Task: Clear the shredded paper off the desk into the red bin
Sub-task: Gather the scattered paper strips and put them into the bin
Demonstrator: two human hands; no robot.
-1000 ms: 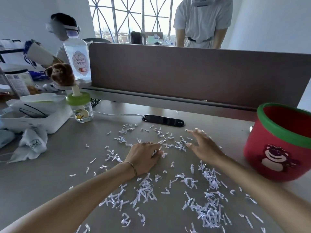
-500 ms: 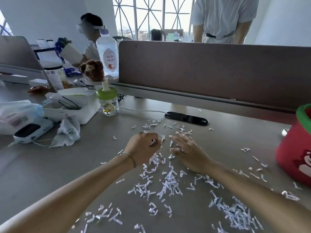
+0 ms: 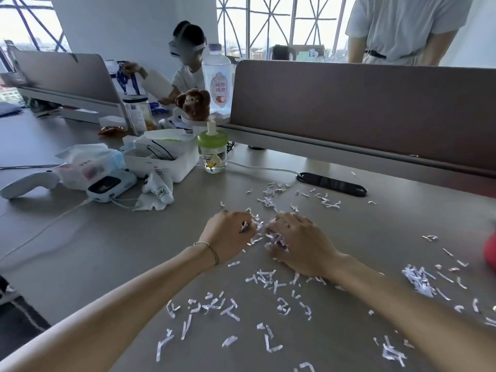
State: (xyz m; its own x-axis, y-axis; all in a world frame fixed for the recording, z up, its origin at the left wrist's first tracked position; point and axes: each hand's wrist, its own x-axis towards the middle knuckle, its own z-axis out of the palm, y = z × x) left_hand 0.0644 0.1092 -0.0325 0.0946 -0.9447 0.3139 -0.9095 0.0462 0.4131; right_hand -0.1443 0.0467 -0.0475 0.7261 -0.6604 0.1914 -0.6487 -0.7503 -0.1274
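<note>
Head view, left hand: the left hand (image 3: 228, 234) rests on the desk (image 3: 107, 251) with knuckles up, fingers curled inward around a few strips of shredded paper (image 3: 257, 232); a thin bracelet (image 3: 212, 251) circles the wrist, and the forearm runs in from the lower left edge.
Head view, right hand: the right hand (image 3: 298, 242) lies just beside the left, back upward, fingers bent down and clutching a small clump of strips under the palm; its forearm enters from the lower right.
Hands together: the fingertips of both nearly meet, with paper bunched between them.
Paper: loose strips are scattered over the desk in front of the hands, behind them towards the black power strip (image 3: 331, 183), and in a thicker heap to the right.
Red bin: only a sliver of the red bin (image 3: 491, 251) shows at the right edge, well apart from the hands.
Surroundings: a green-capped bottle (image 3: 212, 149) and a white box (image 3: 161, 157) stand to the left, below the grey partition (image 3: 362, 103).
</note>
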